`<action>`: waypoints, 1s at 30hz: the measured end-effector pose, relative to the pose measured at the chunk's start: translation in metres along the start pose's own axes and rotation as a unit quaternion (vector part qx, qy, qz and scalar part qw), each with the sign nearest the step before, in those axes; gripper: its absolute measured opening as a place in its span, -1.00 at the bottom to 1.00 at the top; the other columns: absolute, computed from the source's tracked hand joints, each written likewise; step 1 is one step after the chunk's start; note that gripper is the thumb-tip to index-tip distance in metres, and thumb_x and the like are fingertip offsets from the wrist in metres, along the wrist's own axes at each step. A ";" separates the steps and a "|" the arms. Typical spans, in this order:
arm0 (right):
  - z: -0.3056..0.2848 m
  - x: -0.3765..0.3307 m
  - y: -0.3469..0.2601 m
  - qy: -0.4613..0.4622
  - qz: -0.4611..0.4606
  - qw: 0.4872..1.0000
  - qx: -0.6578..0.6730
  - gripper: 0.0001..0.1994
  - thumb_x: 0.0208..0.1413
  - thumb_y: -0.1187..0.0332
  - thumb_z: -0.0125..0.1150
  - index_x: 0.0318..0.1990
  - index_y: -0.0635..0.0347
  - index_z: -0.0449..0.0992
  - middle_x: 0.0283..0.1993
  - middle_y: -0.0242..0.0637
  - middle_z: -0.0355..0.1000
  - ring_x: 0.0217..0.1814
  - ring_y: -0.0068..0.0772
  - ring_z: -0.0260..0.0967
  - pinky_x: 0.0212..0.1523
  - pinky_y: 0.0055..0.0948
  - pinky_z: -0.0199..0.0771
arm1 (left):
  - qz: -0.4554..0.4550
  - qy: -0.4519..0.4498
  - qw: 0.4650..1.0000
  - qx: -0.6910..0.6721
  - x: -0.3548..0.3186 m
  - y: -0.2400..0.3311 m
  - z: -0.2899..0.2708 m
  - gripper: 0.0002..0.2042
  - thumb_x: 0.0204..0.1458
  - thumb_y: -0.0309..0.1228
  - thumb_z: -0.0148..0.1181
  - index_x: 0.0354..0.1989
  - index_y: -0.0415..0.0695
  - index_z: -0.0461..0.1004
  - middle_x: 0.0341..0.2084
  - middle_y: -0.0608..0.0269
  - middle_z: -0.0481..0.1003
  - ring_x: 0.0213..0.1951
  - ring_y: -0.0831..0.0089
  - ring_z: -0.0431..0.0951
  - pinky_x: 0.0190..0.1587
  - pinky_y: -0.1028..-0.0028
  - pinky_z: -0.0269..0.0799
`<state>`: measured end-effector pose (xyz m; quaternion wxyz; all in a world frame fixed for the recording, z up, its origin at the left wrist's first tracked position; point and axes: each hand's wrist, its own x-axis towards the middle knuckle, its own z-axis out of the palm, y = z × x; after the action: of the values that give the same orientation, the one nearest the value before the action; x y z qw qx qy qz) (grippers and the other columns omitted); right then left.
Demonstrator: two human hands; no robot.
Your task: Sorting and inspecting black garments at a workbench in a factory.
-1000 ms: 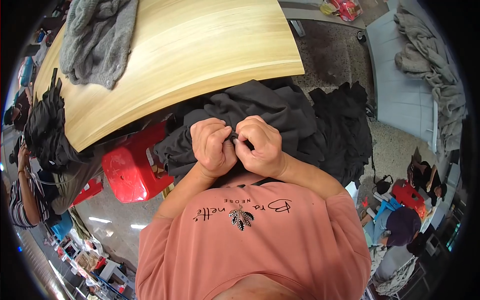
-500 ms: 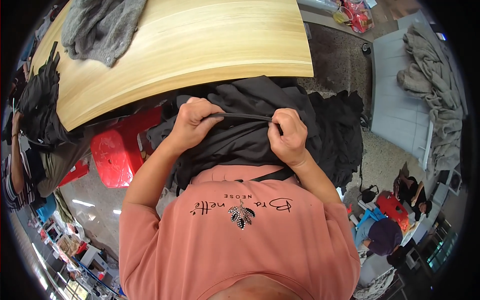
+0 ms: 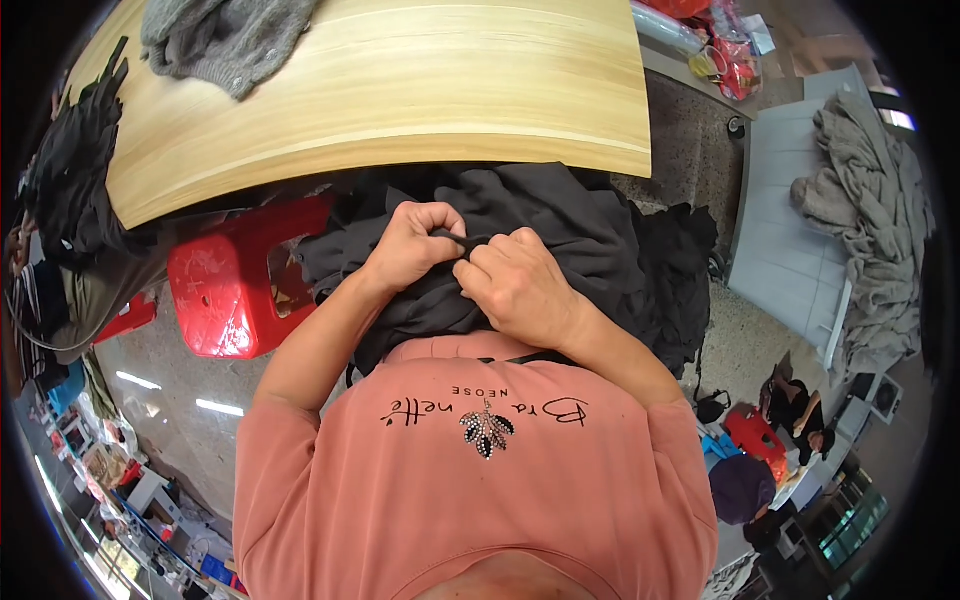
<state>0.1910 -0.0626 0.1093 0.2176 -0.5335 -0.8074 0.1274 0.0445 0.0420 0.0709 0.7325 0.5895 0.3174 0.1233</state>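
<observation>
**Both hands pinched on the black garment at my waist**

I have my left hand point(image 3: 415, 245) and my right hand point(image 3: 515, 285) closed side by side on one fold of the black garment point(image 3: 560, 225). The fingers of each are curled in and the knuckles nearly touch. I judge I hold them that close so the fold stays tight between them. The rest of the cloth bunches against my pink shirt point(image 3: 470, 480) and spills down to the right, below the near edge of the wooden worktop point(image 3: 400, 90). It hangs off my lap rather than lying on the boards.

A grey garment point(image 3: 225, 35) lies crumpled at the far left of the worktop, well apart from my hands. A red plastic stool point(image 3: 225, 290) stands on the floor just left of my left forearm, half under the worktop.

As for packages, some red and clear wrapped packets point(image 3: 725, 60) sit far right, past the worktop's corner, too small to read. On the right, a heap of grey cloth point(image 3: 870, 190) rests on a pale grey surface point(image 3: 780, 270).
</observation>
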 end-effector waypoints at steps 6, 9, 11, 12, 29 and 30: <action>-0.002 0.003 -0.005 -0.045 -0.060 0.996 0.040 -0.94 -0.24 0.43 0.06 -0.60 0.14 0.31 -0.63 -0.43 0.11 -0.55 -0.46 0.14 -0.32 -0.43 0.12 | -0.063 -0.005 0.993 -0.096 -0.002 -0.002 -0.002 -0.94 -0.23 -0.63 0.13 -0.57 -0.22 0.40 -0.63 0.48 0.37 -0.54 0.74 0.27 -0.46 0.69 0.18; -0.003 0.007 -0.006 0.049 -0.120 0.991 0.039 -0.94 -0.28 0.44 0.06 -0.58 0.16 0.32 -0.63 -0.43 0.11 -0.59 -0.46 0.11 -0.32 -0.44 0.18 | -0.050 -0.018 0.993 -0.109 -0.002 -0.003 -0.004 -0.94 -0.22 -0.64 0.13 -0.55 -0.22 0.41 -0.60 0.47 0.38 -0.51 0.73 0.29 -0.43 0.69 0.21; -0.001 0.003 -0.004 0.095 -0.110 0.989 -0.025 -0.91 -0.30 0.49 0.09 -0.54 0.23 0.35 -0.60 -0.39 0.18 -0.58 -0.44 0.15 -0.40 -0.45 0.23 | -0.035 -0.036 0.993 -0.105 -0.004 0.001 -0.002 -0.93 -0.22 -0.64 0.13 -0.53 -0.23 0.43 -0.58 0.44 0.39 -0.49 0.73 0.30 -0.41 0.68 0.22; 0.002 0.002 -0.004 0.093 -0.112 0.989 -0.025 -0.91 -0.30 0.49 0.09 -0.54 0.23 0.35 -0.60 -0.39 0.18 -0.58 -0.44 0.15 -0.40 -0.45 0.23 | -0.035 -0.034 0.993 -0.107 -0.004 0.001 -0.002 -0.93 -0.22 -0.64 0.13 -0.53 -0.23 0.43 -0.58 0.44 0.39 -0.49 0.73 0.30 -0.41 0.68 0.22; 0.012 -0.001 0.009 0.152 0.006 0.986 0.074 -0.84 -0.33 0.62 0.11 -0.48 0.25 0.40 -0.50 -0.29 0.34 -0.51 -0.27 0.28 -0.43 -0.41 0.20 | 0.028 0.004 0.998 -0.050 -0.016 0.002 0.007 -0.93 -0.12 -0.61 0.15 -0.43 -0.31 0.50 -0.55 0.39 0.48 -0.46 0.74 0.36 -0.41 0.68 0.30; 0.009 0.001 0.009 0.142 0.027 0.986 0.085 -0.84 -0.32 0.62 0.12 -0.48 0.24 0.40 -0.49 -0.29 0.35 -0.50 -0.26 0.29 -0.44 -0.40 0.21 | 0.029 0.005 0.998 -0.050 -0.017 0.000 0.007 -0.93 -0.12 -0.61 0.15 -0.43 -0.31 0.50 -0.55 0.39 0.48 -0.46 0.74 0.36 -0.41 0.68 0.30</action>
<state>0.1935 -0.0577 0.0979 0.3713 -0.5469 -0.7399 0.1248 0.0363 0.0271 0.0774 0.7556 0.5606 0.2972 0.1627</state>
